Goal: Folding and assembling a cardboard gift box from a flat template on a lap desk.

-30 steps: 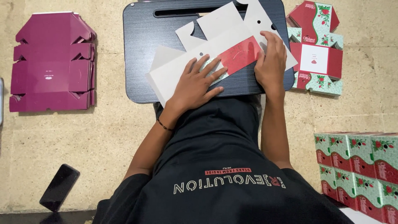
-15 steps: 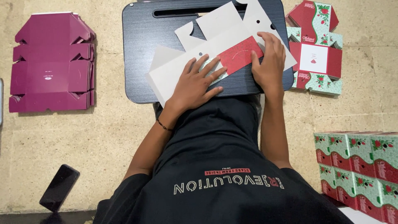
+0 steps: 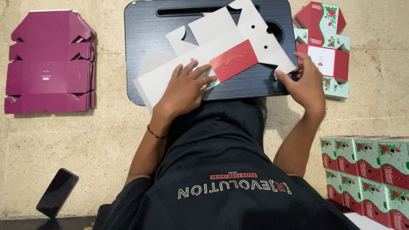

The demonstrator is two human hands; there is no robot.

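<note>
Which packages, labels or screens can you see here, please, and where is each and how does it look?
Flat box blank: on the dark lap tray, white inside, one red panel; left hand presses it, right hand at its right edge.
Purple flat blanks: stacked on the floor, far left.
Red and green flowered blanks: stacked right of the tray.
Folded flowered boxes: rows at lower right.
Phone: lower left floor, dark screen.

Soft even indoor light, faint shadows, sharp focus, no glare, slight wide-angle stretching at edges.
</note>
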